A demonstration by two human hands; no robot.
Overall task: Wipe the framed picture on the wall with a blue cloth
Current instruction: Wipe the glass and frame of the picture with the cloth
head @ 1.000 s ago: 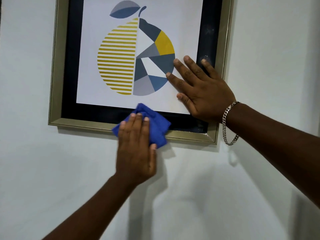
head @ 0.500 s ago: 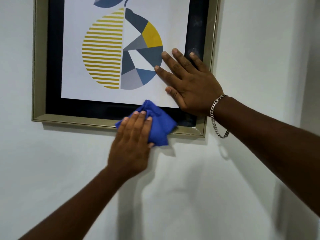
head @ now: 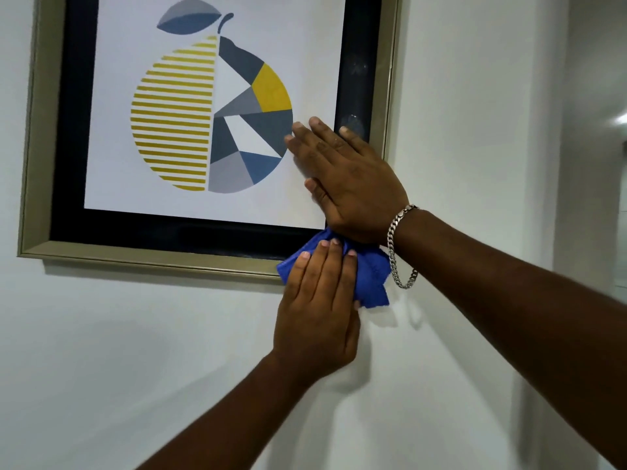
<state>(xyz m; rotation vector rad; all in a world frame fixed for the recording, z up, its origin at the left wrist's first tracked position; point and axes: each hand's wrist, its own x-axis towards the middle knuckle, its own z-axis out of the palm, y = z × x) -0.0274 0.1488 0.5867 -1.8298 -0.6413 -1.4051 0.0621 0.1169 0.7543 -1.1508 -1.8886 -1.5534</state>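
Note:
The framed picture (head: 118, 245) hangs on a white wall, with a gold frame, a black border and a striped yellow and grey fruit print. My left hand (head: 317, 313) presses the blue cloth (head: 371, 278) flat against the frame's bottom right corner, fingers over the cloth. My right hand (head: 349, 178) lies flat on the glass just above, fingers spread, its wrist with a silver bracelet (head: 398, 249) over the cloth's top edge. That corner of the frame is hidden behind hand and cloth.
White wall (head: 135, 351) spreads below and to the right of the picture. Smudges show on the black border (head: 356, 67) at the right side. A wall corner or doorway edge (head: 559, 164) runs down the far right.
My left hand has slid the blue cloth rightward along the frame's bottom edge to the right corner, under my right wrist. My right hand stays pressed on the glass.

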